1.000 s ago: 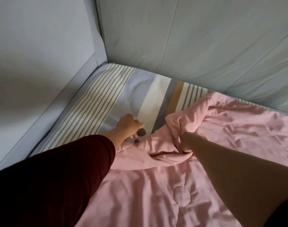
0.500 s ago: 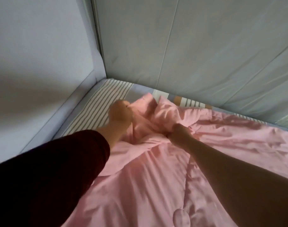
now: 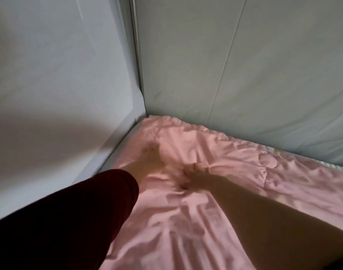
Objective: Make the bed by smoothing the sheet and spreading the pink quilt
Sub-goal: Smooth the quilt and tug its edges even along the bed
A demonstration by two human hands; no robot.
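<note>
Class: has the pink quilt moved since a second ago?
Yes: the pink quilt has spread away from the person, right up to the wall corner.

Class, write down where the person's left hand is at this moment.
Head view: the left hand lies on the quilt left of centre, close to the wall corner, with the right hand just to its right.

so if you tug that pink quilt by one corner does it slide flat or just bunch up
Probably floppy: the pink quilt lies in soft creases fanning out from the right hand, so it would likely bunch. Its puffy stitched sections suggest padding, so it is probably light for its size.
</note>
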